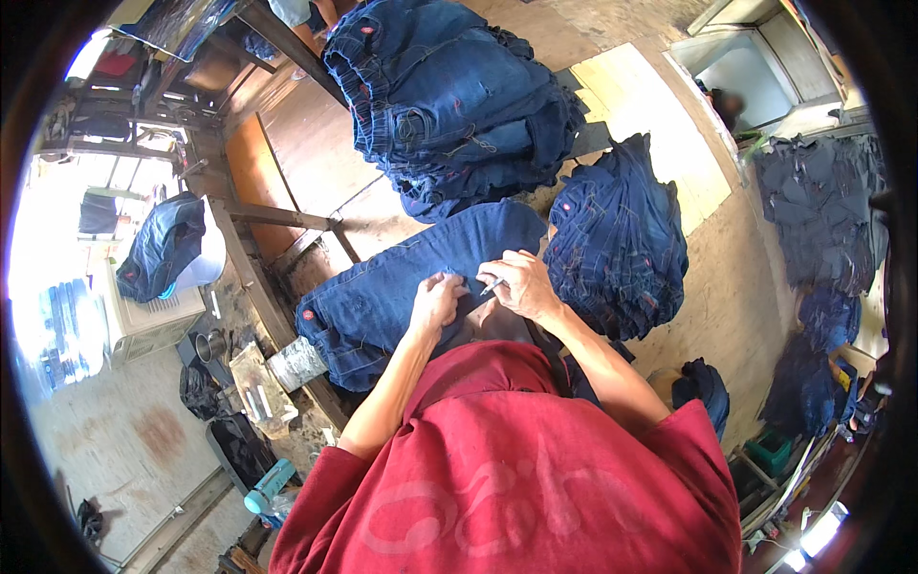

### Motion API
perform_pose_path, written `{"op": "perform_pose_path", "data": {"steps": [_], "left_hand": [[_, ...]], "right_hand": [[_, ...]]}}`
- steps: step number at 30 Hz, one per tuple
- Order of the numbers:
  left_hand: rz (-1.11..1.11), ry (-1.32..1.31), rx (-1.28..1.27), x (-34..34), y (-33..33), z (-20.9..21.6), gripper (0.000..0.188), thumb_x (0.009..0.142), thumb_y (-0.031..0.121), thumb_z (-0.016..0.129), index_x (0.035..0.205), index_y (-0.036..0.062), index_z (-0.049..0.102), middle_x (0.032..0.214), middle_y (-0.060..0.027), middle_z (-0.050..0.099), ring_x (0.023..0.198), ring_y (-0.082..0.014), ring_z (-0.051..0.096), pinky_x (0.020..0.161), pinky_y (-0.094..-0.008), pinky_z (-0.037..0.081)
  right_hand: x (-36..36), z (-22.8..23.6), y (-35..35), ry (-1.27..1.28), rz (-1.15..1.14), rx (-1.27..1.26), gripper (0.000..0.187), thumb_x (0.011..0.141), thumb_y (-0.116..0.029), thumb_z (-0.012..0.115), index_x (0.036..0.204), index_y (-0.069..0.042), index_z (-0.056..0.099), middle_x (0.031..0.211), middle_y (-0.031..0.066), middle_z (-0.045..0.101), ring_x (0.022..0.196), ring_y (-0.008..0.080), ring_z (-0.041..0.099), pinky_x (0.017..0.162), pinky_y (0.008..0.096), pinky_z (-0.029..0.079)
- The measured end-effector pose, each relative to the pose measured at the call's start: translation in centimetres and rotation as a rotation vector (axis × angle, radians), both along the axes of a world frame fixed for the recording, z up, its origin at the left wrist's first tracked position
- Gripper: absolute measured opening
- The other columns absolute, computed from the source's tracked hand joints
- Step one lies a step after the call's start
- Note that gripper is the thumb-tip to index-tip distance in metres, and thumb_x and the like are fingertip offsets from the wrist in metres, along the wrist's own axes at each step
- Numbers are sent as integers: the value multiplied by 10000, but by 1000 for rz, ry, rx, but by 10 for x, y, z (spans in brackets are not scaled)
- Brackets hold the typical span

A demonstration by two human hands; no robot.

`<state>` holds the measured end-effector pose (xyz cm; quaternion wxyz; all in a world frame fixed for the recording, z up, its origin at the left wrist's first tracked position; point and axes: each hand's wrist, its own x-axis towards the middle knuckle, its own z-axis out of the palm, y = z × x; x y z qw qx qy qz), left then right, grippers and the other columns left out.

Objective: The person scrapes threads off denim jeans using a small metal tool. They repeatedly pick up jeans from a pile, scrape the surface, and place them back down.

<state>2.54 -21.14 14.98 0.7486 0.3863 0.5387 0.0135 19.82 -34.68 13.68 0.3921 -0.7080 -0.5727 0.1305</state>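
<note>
A pair of blue jeans [382, 292] lies stretched in a long shape across the front of me, with a small red patch at its left end. My left hand [439, 300] is closed at its near edge, fingertips pinched on the denim. Close beside it, my right hand [519, 284] is closed around a thin, dark, pen-like tool [491, 286] that points toward the left fingers. The tool's exact kind is too small to make out. Just right of my right hand sits a bunched pile of blue jeans [617, 239].
A taller stack of jeans [459, 105] rises beyond the stretched pair. At left are a wooden frame [253, 277], a white bin with denim [206, 253] and a metal cup [209, 345]. Dark garments [822, 210] lie at far right. Another person's leg [308, 36] shows at the top.
</note>
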Motion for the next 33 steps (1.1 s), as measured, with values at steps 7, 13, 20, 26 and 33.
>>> {"op": "perform_pose_path", "data": {"steps": [7,13,20,26,33], "left_hand": [[-184,-145,-112,-23,12,15,846,936,-7,600,1705,27,247,1276,-199,748,489,-16,380,412,-211,299],[-248,-189,-158,-26,21,20,1013,890,-74,588,1774,107,127,1406,-236,713,519,-10,397,427,-199,310],[-321,-171,-83,-26,23,27,982,906,-43,610,1769,97,164,1424,-220,715,558,-42,458,485,-222,383],[-35,750,1337,-154,70,36,388,1016,278,762,1305,19,768,1340,-204,750,1344,-360,634,1183,-448,462],[152,546,839,-186,123,-11,471,1130,325,621,1467,0,666,1397,-236,728,1372,-306,642,1158,-415,483]], "right_hand": [[0,35,9,218,-76,-317,234,1059,-284,698,1160,-116,570,801,162,741,721,414,743,666,521,571],[1,54,31,-121,-44,-407,212,1050,-302,677,1028,-98,623,773,169,730,787,379,766,635,527,563],[9,38,34,-193,-121,-375,294,1058,-362,674,963,-84,662,776,172,743,750,362,767,636,502,585],[61,-12,-31,249,-656,-397,555,993,-570,766,1054,-22,707,733,102,696,584,281,669,605,423,553],[20,-84,-55,1566,-1022,-423,741,920,-667,807,1281,-33,680,1130,187,794,989,272,774,866,452,638]]}}
